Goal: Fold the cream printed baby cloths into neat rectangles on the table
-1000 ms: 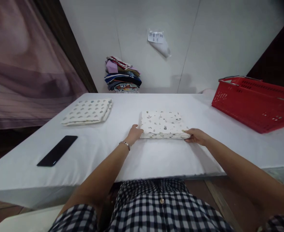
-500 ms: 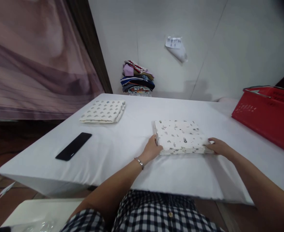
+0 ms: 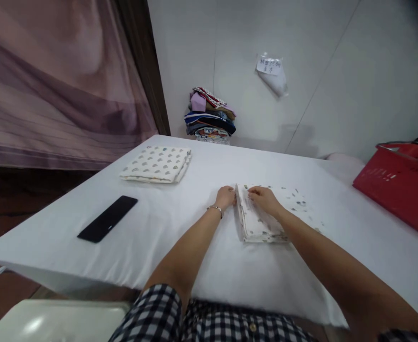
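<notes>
In front of me a folded white cloth [image 3: 262, 225] with small grey-green prints lies flat on the table, its layered edge facing left. My left hand [image 3: 226, 196] is at the far left corner of this cloth, fingers curled around the edge and partly hidden. Over the top surface, close to that same edge, my right hand [image 3: 265, 198] pinches the cloth with bent fingers. The right forearm covers part of the cloth's near right side.
A second folded white cloth [image 3: 157, 164] with grey motifs lies at the far left of the white table [image 3: 180, 228]. Nearer is a black phone [image 3: 108, 218]. At right stands a red basket [image 3: 401, 185]. Stacked clothes [image 3: 211, 116] sit beyond the far edge.
My right hand has moved left from the cloth's right corner to near its left edge. My left hand has slid away from me along that edge. The view has shifted slightly.
</notes>
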The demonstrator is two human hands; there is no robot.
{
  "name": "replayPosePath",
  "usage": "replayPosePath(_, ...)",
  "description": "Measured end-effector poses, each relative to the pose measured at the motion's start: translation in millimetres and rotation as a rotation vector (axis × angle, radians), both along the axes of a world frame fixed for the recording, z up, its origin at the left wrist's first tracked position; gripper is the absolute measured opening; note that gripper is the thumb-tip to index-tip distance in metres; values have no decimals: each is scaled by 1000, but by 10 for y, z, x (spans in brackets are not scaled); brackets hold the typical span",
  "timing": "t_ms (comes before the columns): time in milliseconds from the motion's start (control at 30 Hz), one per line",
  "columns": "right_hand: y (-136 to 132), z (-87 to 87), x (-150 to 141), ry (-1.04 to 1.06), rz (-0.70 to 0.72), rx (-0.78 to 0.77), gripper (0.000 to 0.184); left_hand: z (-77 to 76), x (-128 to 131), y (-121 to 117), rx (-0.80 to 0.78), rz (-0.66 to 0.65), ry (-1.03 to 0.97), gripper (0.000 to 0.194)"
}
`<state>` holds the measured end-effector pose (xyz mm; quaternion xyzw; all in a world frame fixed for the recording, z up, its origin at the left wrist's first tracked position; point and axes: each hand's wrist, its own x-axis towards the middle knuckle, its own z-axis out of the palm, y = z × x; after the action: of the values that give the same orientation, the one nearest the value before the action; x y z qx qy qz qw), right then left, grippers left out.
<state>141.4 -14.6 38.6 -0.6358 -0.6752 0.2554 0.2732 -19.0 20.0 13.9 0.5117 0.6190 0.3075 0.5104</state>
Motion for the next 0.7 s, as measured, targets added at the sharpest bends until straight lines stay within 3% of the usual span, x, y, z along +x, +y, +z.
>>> replayPosePath(167,325,48,-207,-181,-51,-44,22,-144,-3,146,53,-32,-5,32)
replayPosePath(400,352,-15,-339,-426,-62,-67,35,-253,-52,239,64,-98,-87,29)
replayPosePath(700,386,-92,-231,-163,-121,-93,18,-208,-50,246,114,-129,-88,24)
